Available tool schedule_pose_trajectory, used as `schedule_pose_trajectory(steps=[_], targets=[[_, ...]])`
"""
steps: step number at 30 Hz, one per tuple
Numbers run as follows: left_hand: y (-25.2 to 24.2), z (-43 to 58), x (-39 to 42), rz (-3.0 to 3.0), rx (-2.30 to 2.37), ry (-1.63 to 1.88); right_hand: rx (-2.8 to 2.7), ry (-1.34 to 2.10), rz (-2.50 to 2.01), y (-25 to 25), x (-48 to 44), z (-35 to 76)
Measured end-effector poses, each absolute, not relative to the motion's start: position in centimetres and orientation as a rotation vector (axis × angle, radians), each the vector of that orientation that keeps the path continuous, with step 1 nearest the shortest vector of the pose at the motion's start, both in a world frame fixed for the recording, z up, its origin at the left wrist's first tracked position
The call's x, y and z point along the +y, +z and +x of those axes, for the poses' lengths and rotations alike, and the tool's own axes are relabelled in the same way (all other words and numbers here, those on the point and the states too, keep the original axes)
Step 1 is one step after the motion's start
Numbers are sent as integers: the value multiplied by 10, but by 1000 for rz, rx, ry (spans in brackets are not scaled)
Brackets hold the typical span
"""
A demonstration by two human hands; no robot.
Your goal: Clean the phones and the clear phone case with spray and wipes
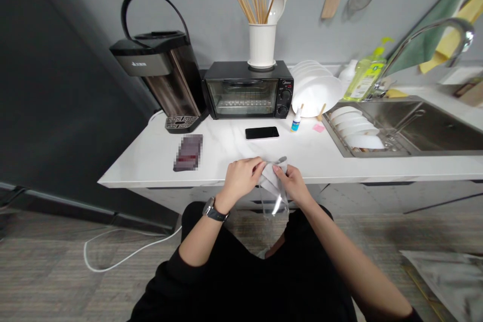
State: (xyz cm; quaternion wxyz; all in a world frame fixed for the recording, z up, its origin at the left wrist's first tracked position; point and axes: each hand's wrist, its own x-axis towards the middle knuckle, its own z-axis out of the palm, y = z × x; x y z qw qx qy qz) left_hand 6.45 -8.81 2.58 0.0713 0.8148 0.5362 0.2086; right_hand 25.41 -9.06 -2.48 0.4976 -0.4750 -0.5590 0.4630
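Note:
Just in front of the counter's edge, my left hand pinches the left side of a folded light grey cloth. My right hand grips its right side, with the thumb pressed on the front. A clear, shiny plastic piece, perhaps a bag or sleeve, hangs below the cloth between both hands. Whether the cloth is inside the plastic or against it, I cannot tell. Beyond my hands a phone lies dark on the counter. A small white and blue bottle stands to its right, near a pink slip.
On the white counter stand a black water dispenser, a toaster oven topped by a utensil cup, and white plates. A pixelated dark item lies left. The sink holds stacked dishes; a cable crosses the floor.

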Motion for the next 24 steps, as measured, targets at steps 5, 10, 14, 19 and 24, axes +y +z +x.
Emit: schedule_pose_trajectory(steps=[5, 10, 14, 19, 24], targets=[[26, 68, -85, 2450, 1569, 636, -1299, 1154, -1101, -23, -84, 253], [26, 72, -83, 2326, 1691, 739, -1219, 1341, -1033, -35, -91, 249], [24, 69, -81, 2174, 1717, 869, -1247, 1583, -990, -48, -111, 249], [21, 64, -84, 2144, 1595, 837, -1277, 1388, -1163, -45, -119, 263], [24, 67, -89, 2187, 1488, 766, -1280, 1449, -1082, -46, -117, 261]])
